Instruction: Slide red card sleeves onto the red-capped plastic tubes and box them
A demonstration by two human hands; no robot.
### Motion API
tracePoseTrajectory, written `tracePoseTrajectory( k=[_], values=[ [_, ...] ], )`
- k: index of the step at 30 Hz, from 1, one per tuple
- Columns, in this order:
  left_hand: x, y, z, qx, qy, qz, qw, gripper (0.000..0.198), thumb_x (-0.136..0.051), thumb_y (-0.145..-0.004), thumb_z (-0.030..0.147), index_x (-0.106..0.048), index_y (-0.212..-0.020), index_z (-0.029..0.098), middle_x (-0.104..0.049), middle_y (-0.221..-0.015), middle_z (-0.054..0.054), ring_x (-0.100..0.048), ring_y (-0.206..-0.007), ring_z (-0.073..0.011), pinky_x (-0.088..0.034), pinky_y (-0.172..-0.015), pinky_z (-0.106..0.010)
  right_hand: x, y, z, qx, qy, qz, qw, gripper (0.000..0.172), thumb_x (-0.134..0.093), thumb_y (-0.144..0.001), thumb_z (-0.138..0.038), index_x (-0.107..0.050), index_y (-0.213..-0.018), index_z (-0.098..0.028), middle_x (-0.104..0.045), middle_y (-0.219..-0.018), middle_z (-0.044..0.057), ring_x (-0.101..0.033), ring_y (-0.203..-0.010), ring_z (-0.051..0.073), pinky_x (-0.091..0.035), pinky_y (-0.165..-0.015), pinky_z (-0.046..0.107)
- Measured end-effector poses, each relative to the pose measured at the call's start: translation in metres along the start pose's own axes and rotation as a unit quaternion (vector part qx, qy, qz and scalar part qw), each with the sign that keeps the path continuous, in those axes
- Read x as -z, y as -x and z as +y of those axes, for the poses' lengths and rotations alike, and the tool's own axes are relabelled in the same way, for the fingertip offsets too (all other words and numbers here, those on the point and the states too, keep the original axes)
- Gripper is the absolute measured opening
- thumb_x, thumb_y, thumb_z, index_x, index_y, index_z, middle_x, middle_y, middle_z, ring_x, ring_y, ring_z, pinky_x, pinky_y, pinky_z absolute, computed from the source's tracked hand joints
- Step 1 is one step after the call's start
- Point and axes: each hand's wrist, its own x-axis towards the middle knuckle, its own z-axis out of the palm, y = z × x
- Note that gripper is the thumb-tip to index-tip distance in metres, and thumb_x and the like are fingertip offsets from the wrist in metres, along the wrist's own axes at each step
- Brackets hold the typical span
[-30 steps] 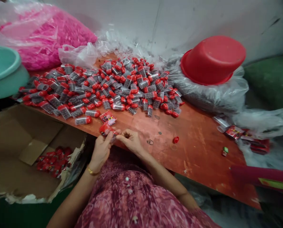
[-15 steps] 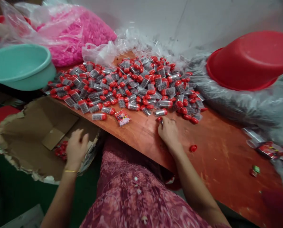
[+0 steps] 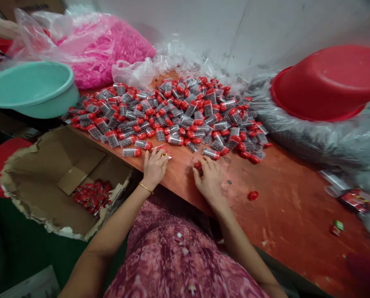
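A big heap of small clear tubes with red caps [image 3: 172, 111] covers the far part of the orange-brown table [image 3: 284, 215]. My left hand [image 3: 153, 167] rests at the heap's near edge, fingertips on a small red printed packet [image 3: 163, 151]. My right hand [image 3: 208, 180] lies close beside it, fingers curled around a red-capped tube [image 3: 198, 165] on the table. To my left, a torn cardboard box [image 3: 48, 186] holds several red packed pieces [image 3: 90, 196].
A teal basin [image 3: 32, 89] and a bag of pink pieces [image 3: 107, 49] sit at the far left. An upturned red basin [image 3: 327, 82] rests on a grey plastic bag at right. A loose red cap [image 3: 253, 195] and red packets [image 3: 355, 198] lie on the table.
My left hand came up from the cardboard box onto the red packet on the table. My right hand drew back slightly from the heap with a tube.
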Motion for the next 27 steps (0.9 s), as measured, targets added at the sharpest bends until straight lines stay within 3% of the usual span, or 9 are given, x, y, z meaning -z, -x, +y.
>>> tracePoseTrajectory(
  k=[2, 4, 7, 10, 15, 19, 22, 27],
  values=[
    [-0.001, 0.002, -0.002, -0.003, 0.004, 0.02, 1.0, 0.022, -0.049, -0.086, 0.027, -0.071, -0.092, 0.024, -0.065, -0.118, -0.006, -0.049, -0.123, -0.0288, -0.024, -0.107, -0.054, -0.001, -0.012, -0.017, 0.017, -0.04, -0.006, 0.999, 0.033, -0.044, -0.088, -0.033, -0.061, -0.106, -0.013, -0.064, -0.113, 0.015, -0.055, -0.104, 0.027, -0.039, -0.089, 0.039],
    [-0.004, 0.002, -0.004, -0.004, 0.012, 0.04, 0.999, 0.02, -0.052, -0.085, 0.027, -0.071, -0.089, 0.024, -0.067, -0.116, -0.005, -0.049, -0.122, -0.0282, -0.027, -0.106, -0.053, -0.005, -0.027, -0.036, 0.008, -0.083, -0.072, 0.994, 0.034, -0.041, -0.09, -0.037, -0.064, -0.101, -0.014, -0.069, -0.101, 0.013, -0.06, -0.093, 0.023, -0.042, -0.083, 0.034],
    [-0.009, 0.002, -0.008, 0.008, 0.035, 0.058, 0.998, 0.016, -0.055, -0.082, 0.023, -0.071, -0.085, 0.023, -0.067, -0.115, -0.005, -0.051, -0.122, -0.0275, -0.031, -0.104, -0.052, -0.016, -0.051, -0.057, -0.055, -0.118, -0.195, 0.972, 0.037, -0.043, -0.089, -0.046, -0.067, -0.088, -0.017, -0.071, -0.085, 0.008, -0.062, -0.079, 0.02, -0.042, -0.067, 0.028],
    [-0.011, 0.002, -0.012, 0.025, 0.064, 0.071, 0.995, 0.016, -0.057, -0.079, 0.02, -0.07, -0.089, 0.022, -0.068, -0.113, -0.006, -0.054, -0.118, -0.0265, -0.035, -0.102, -0.049, -0.027, -0.068, -0.062, -0.121, -0.138, -0.252, 0.95, 0.032, -0.055, -0.082, -0.047, -0.066, -0.081, -0.017, -0.07, -0.079, 0.005, -0.061, -0.072, 0.018, -0.038, -0.058, 0.025],
    [-0.011, 0.001, -0.015, 0.034, 0.084, 0.093, 0.992, 0.031, -0.062, -0.076, 0.022, -0.065, -0.106, 0.02, -0.067, -0.115, -0.009, -0.057, -0.115, -0.0245, -0.041, -0.097, -0.041, -0.035, -0.078, -0.057, -0.15, -0.157, -0.246, 0.945, 0.03, -0.063, -0.076, -0.046, -0.065, -0.082, -0.017, -0.068, -0.076, 0.002, -0.059, -0.068, 0.015, -0.035, -0.055, 0.023],
    [-0.014, 0.001, -0.014, 0.019, 0.052, 0.088, 0.995, 0.034, -0.061, -0.077, 0.022, -0.063, -0.111, 0.019, -0.061, -0.124, -0.012, -0.055, -0.117, -0.0247, -0.037, -0.102, -0.042, -0.035, -0.079, -0.057, -0.098, -0.119, -0.253, 0.955, 0.021, -0.056, -0.083, -0.036, -0.067, -0.08, -0.018, -0.069, -0.076, 0.003, -0.06, -0.07, 0.016, -0.036, -0.057, 0.024],
    [-0.016, 0.002, -0.012, 0.008, 0.031, 0.077, 0.997, 0.034, -0.059, -0.078, 0.024, -0.063, -0.112, 0.018, -0.059, -0.126, -0.013, -0.054, -0.119, -0.0253, -0.035, -0.103, -0.044, -0.032, -0.078, -0.056, -0.072, -0.107, -0.258, 0.958, 0.026, -0.044, -0.089, -0.026, -0.068, -0.083, -0.019, -0.07, -0.076, 0.004, -0.062, -0.07, 0.017, -0.038, -0.06, 0.024],
    [-0.019, 0.001, -0.012, 0.006, 0.024, 0.079, 0.997, 0.032, -0.052, -0.083, 0.029, -0.063, -0.111, 0.017, -0.06, -0.124, -0.015, -0.052, -0.12, -0.0267, -0.033, -0.103, -0.047, -0.028, -0.074, -0.048, -0.051, -0.105, -0.169, 0.979, 0.029, -0.04, -0.09, -0.025, -0.065, -0.104, -0.022, -0.07, -0.09, 0.007, -0.063, -0.08, 0.02, -0.041, -0.068, 0.027]
  ],
)
